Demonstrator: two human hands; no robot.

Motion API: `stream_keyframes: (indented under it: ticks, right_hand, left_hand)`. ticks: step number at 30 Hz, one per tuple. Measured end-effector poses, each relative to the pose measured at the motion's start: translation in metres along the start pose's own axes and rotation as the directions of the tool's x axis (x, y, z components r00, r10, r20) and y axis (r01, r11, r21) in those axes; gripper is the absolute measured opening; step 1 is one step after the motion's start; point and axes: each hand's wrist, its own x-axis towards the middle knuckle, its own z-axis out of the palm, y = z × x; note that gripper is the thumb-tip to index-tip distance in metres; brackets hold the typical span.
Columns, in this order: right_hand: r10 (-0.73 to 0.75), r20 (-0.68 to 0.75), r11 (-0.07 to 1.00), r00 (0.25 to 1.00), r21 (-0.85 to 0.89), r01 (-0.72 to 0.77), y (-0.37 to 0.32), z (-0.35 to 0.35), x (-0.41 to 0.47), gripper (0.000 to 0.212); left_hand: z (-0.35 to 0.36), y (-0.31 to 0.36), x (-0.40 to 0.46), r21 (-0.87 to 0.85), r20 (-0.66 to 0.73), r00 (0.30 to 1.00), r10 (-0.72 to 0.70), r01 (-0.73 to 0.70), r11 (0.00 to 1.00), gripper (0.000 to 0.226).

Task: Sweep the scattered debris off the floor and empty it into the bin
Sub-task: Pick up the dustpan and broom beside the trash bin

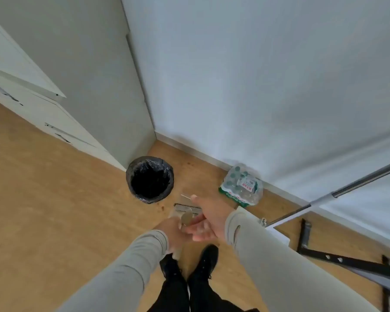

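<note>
Item: floor-sweeping task, stage judged to be the handling of the tool beside the bin.

Bin (149, 179): black-lined, upright on the wooden floor (43, 199), in the corner beside the white cabinet (32, 104); nothing can be made out inside.

Long-handled tool (187, 218): a rounded handle end is seen between the hands; its pale flat base rests on the floor just in front of the bin. Dustpan or broom cannot be told.

Debris: small brown specks (162, 207) are noted on the floor near the bin.

Left hand (172, 233): fingers are wrapped round the handle below its top.

Right hand (206, 218): fingers spread and relaxed, nothing grasped, held just beside the handle top.

Bottled water pack (241, 188): stands against the wall.

Next move, as judged: the base is to be lifted and tipped over the bin mouth, kept level until above it.
</note>
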Motion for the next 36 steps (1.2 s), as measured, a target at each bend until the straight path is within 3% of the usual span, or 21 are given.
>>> stream_keyframes:
  ticks: [3,5,8,11,14,17,19,24,28,33,36]
  right_hand:
    - [0.056,0.142,0.980,0.988,0.180,-0.082,-0.002,0.015,0.017,0.037]
    - [0.073,0.138,0.973,0.988,0.208,-0.101,0.001,0.017,0.028,0.023]
    - [0.084,0.079,0.972,0.993,0.213,-0.099,-0.007,0.007,0.037,0.014]
    - [0.110,0.098,0.979,0.989,0.160,-0.125,-0.017,-0.004,0.038,0.009]
    - [0.122,0.120,0.983,0.985,0.125,-0.137,-0.023,-0.006,0.038,0.009]
    - [0.068,0.119,0.953,0.991,0.286,-0.100,-0.035,-0.036,0.037,0.017]
    - [0.052,0.099,0.953,0.994,0.293,-0.079,-0.043,-0.061,0.030,0.018]
    - [0.105,-0.011,0.990,0.994,0.092,-0.104,-0.023,-0.058,0.020,0.015]
    - [0.076,-0.056,0.997,0.996,-0.013,-0.077,-0.014,-0.049,0.010,0.012]
    - [0.090,-0.063,0.958,0.994,-0.268,-0.104,-0.013,-0.066,-0.007,0.007]
    - [0.075,-0.075,0.875,0.994,-0.474,-0.102,-0.012,-0.080,-0.013,0.008]
  left_hand:
    - [0.020,-0.002,0.018,-0.090,0.032,0.999,0.015,-0.012,0.996,0.041]
    - [0.034,-0.002,0.027,-0.237,-0.018,0.999,-0.028,0.023,0.971,0.034]
    - [0.044,0.002,0.036,-0.288,-0.121,0.992,-0.024,-0.012,0.958,0.016]
    - [0.046,0.007,0.036,-0.427,-0.131,0.991,0.000,-0.056,0.903,0.017]
    - [0.039,0.005,0.032,-0.430,-0.108,0.994,0.031,-0.074,0.900,0.014]
    - [0.043,-0.024,0.020,-0.399,-0.015,0.999,0.036,-0.039,0.916,0.028]
    - [0.047,-0.046,0.013,-0.402,0.020,1.000,0.013,-0.004,0.916,0.040]
    - [0.021,-0.039,0.027,-0.408,-0.027,0.990,-0.140,0.117,0.905,0.077]
    - [0.002,-0.024,0.028,-0.218,-0.081,0.996,-0.047,0.028,0.975,0.050]
    - [0.008,-0.040,-0.001,-0.332,-0.102,0.994,-0.044,0.008,0.943,0.045]
    - [0.024,-0.049,-0.030,-0.434,-0.086,0.993,-0.086,0.041,0.900,0.043]
